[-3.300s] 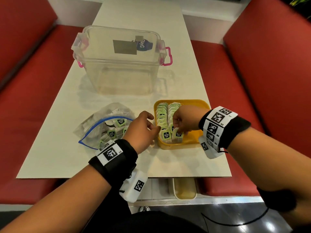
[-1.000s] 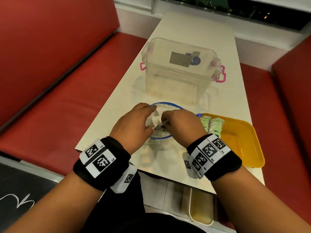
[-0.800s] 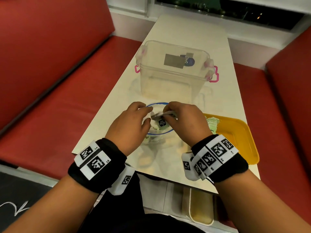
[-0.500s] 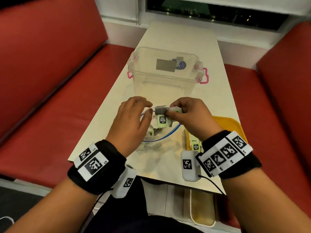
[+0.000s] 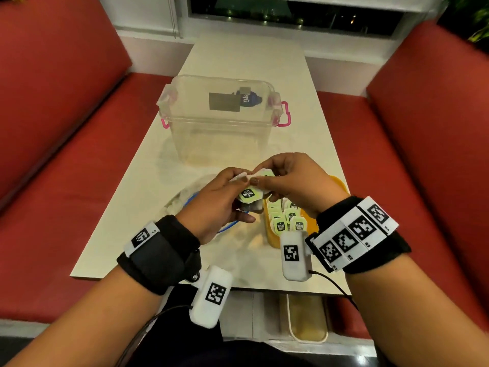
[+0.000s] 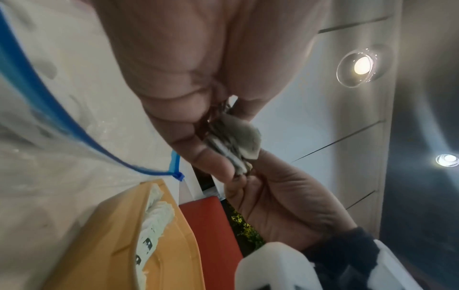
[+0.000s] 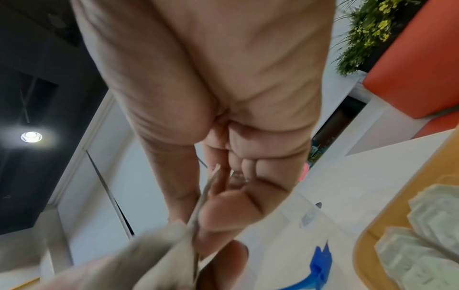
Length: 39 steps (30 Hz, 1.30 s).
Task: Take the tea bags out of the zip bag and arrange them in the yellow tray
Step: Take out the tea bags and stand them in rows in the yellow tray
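Observation:
Both hands are raised above the table and meet over the gap between bag and tray. My left hand (image 5: 225, 197) and right hand (image 5: 280, 178) pinch a small bunch of pale green tea bags (image 5: 250, 193) between them; the tea bags (image 6: 236, 143) show as a thin grey stack at the fingertips. The clear zip bag (image 5: 185, 205) with a blue zip (image 6: 62, 125) lies under my left hand. The yellow tray (image 5: 272, 239) sits under my right wrist, with rows of tea bags (image 5: 288, 221) standing in its near left part. The tray (image 7: 372, 231) appears again at the right edge.
A clear plastic box (image 5: 221, 123) with pink latches stands further back on the white table (image 5: 238, 59). Red bench seats (image 5: 79, 154) flank the table on both sides. A window sill runs beyond the far end.
Both hands have lifted out of the zip bag with tea bags pinched between them and shifted right, towards the tray. The head view has swung, so the tray now lies under my right wrist.

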{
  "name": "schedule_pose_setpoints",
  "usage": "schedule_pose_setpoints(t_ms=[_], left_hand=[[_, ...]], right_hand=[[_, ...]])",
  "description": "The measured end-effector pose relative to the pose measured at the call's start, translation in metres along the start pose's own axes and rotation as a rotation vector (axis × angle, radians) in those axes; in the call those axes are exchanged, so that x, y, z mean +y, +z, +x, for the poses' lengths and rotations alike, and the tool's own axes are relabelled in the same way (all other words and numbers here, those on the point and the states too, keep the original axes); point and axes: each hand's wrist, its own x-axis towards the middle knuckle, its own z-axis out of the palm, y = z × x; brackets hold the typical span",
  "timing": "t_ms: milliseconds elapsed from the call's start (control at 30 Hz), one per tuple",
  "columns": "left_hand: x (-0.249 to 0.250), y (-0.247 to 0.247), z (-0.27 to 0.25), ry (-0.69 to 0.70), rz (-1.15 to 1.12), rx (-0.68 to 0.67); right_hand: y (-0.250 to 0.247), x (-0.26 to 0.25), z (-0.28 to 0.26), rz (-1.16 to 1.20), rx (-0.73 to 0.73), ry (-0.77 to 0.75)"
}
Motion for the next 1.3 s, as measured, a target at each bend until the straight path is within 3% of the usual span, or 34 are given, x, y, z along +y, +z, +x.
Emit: schedule_pose_setpoints(t_ms=[133,500,700,967,1167,1300], left_hand=[[-0.008,0.003,0.008,0.05,0.078,0.042],[-0.026,0.01,0.025,0.141,0.209,0.057],[-0.03,0.011,0.03,0.137,0.486,0.082],[-0.038,0.015,0.035,0.173,0.465,-0.043],[-0.042,0.012,0.042,0.283,0.603,-0.018],[-0.045,0.01,0.045,0.333,0.858,0.096]], right_hand=[[-0.009,0.009,-0.002,0.163,0.021,0.07],[-0.04,0.025,-0.008,-0.038,0.192,-0.032],[-0.05,0.024,-0.011,-0.107,0.076,-0.021],[-0.049,0.02,-0.01,-0.201,0.062,-0.054],[-0.061,0.027,-0.005,-0.142,0.023,0.059],[-0.072,0.032,0.0,-0.35,-0.067,0.099]])
